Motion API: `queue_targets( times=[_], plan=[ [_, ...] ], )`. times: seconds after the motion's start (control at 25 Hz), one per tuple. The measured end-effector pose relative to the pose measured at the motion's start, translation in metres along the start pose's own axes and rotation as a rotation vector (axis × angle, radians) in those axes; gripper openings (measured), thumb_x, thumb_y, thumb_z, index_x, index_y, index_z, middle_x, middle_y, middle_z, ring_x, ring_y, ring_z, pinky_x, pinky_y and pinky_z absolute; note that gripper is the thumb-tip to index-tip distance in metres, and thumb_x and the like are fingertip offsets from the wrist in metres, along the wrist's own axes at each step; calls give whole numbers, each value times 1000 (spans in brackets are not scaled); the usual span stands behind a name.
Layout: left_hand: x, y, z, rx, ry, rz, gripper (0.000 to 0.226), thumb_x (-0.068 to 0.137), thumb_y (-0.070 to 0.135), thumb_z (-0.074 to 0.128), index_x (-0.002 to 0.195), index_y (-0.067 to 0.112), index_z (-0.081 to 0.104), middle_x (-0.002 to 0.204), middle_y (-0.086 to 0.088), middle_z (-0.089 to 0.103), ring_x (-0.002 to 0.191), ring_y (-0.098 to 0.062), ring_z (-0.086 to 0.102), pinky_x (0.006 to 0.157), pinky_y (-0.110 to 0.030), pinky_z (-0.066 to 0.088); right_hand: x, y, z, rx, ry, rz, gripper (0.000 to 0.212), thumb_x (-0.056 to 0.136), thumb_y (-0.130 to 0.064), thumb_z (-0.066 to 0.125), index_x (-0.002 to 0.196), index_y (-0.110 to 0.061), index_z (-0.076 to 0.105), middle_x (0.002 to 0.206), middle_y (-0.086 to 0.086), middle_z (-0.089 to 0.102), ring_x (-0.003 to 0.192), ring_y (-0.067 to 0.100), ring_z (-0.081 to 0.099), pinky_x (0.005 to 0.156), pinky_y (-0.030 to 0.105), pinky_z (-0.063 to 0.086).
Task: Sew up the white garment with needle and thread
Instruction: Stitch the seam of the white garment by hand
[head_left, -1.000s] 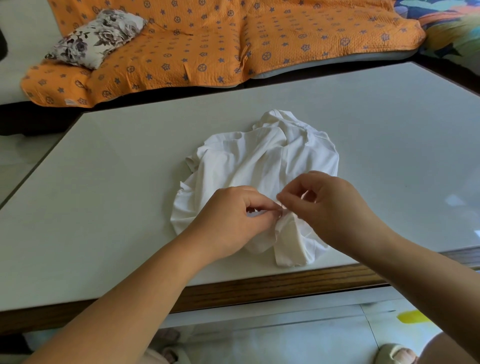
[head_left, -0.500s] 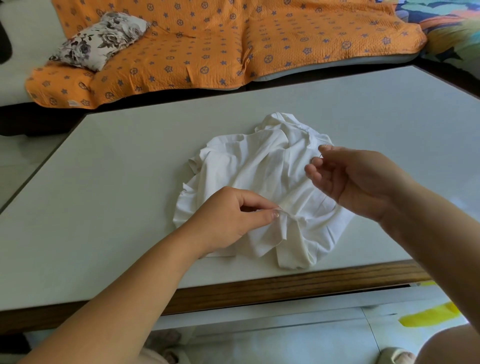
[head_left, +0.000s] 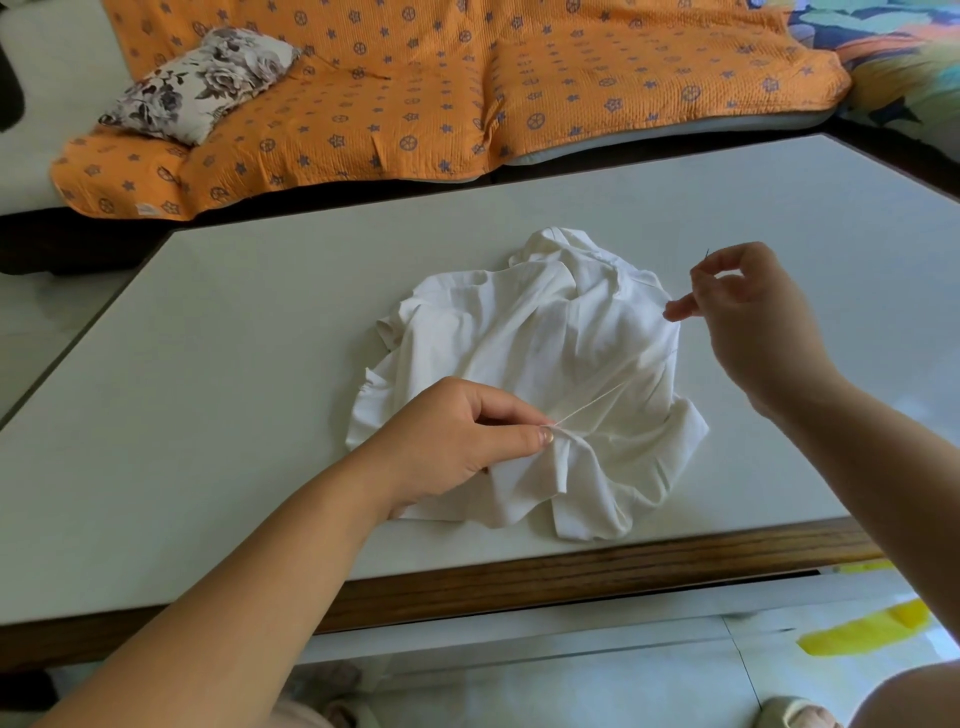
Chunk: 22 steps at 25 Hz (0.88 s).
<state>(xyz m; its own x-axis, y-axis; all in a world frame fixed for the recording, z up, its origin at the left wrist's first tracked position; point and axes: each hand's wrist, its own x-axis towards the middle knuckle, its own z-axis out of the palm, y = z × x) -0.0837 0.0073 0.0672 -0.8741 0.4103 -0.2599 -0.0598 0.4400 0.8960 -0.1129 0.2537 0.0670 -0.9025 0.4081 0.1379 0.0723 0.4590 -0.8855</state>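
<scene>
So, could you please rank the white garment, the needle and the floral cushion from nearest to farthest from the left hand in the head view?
1. White garment: pinched by the left hand, mid-table.
2. Needle: held up by the right hand, past the garment's right edge.
3. Floral cushion: far back left.

Bare forearms (head_left: 249, 597) up to frame edge. Short nail on thumb of left grip (head_left: 447, 441); right grip (head_left: 753, 317) equally unadorned. Pale slipper (head_left: 797, 719) on one foot, bare knee (head_left: 914, 696) beside.
</scene>
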Motion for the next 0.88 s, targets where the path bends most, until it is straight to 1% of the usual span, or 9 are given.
queue_targets(
  times=[0.12, 0.2, 0.32, 0.4, 0.48, 0.56, 0.68, 0.76, 0.88],
  plan=[
    [0, -1, -2, -12, -12, -12, 11, 86, 21, 73, 92, 28, 79, 96, 8, 77, 103, -8, 68, 105, -38, 47, 3, 5, -3, -99, -7, -47, 9, 102, -22, 39, 107, -23, 47, 83, -10, 70, 45, -1, 48, 48, 23, 30],
    [1, -1, -2, -15, -13, -17, 11, 86, 22, 73, 92, 27, 80, 97, 7, 77, 104, -10, 68, 106, -40, 47, 5, 7, -3, -151, -20, -50, 9, 102, -21, 39, 105, -22, 47, 82, -10, 69, 48, 3, 48, 48, 23, 30],
    [1, 0, -2, -3, -10, -21, 11, 86, 22, 72, 92, 28, 79, 95, 8, 77, 103, -10, 68, 105, -40, 48, 1, 6, -2, -201, -48, -41, 8, 102, -20, 40, 103, -22, 48, 84, -6, 71, 50, 10, 47, 48, 24, 32],
    [0, 0, -2, 6, -11, -17, 10, 86, 22, 72, 92, 27, 79, 94, 8, 77, 101, -9, 68, 104, -40, 49, -9, -4, 0, -155, -94, -37, 7, 101, -21, 44, 100, -21, 52, 80, -2, 72, 54, 11, 57, 53, 25, 42],
    [0, 0, -3, 7, -4, -12, 10, 86, 23, 73, 91, 28, 79, 94, 8, 77, 101, -10, 69, 103, -40, 49, -28, -20, 2, 12, -249, 0, 7, 99, -21, 52, 95, -20, 57, 74, 4, 73, 58, 18, 67, 55, 30, 51],
    [-1, 0, -3, 5, 13, -4, 9, 85, 23, 73, 90, 28, 79, 93, 7, 77, 99, -10, 69, 101, -37, 51, -54, -34, 4, 138, -470, 72, 8, 99, -19, 54, 93, -17, 59, 78, 5, 74, 56, 23, 70, 47, 29, 49],
    [-1, -1, -3, 35, 28, 30, 9, 85, 24, 73, 86, 31, 79, 87, 9, 76, 89, -4, 69, 88, -27, 52, -84, -41, 8, 155, -654, 148, 8, 100, -16, 53, 96, -13, 59, 85, 4, 75, 61, 26, 73, 51, 30, 57],
    [-2, 0, -3, 59, 36, 45, 8, 85, 25, 74, 84, 32, 79, 85, 9, 76, 86, -3, 69, 84, -25, 51, -89, -39, 10, 131, -648, 137, 8, 100, -15, 53, 95, -14, 60, 78, 6, 75, 63, 23, 74, 60, 30, 61],
    [-3, 2, -6, 111, 41, 56, 8, 85, 26, 74, 85, 33, 78, 86, 10, 76, 89, -7, 70, 88, -27, 54, -84, -37, 8, 82, -600, 90, 9, 98, -13, 56, 93, -15, 64, 71, 3, 76, 62, 17, 73, 62, 20, 58]
  ],
)
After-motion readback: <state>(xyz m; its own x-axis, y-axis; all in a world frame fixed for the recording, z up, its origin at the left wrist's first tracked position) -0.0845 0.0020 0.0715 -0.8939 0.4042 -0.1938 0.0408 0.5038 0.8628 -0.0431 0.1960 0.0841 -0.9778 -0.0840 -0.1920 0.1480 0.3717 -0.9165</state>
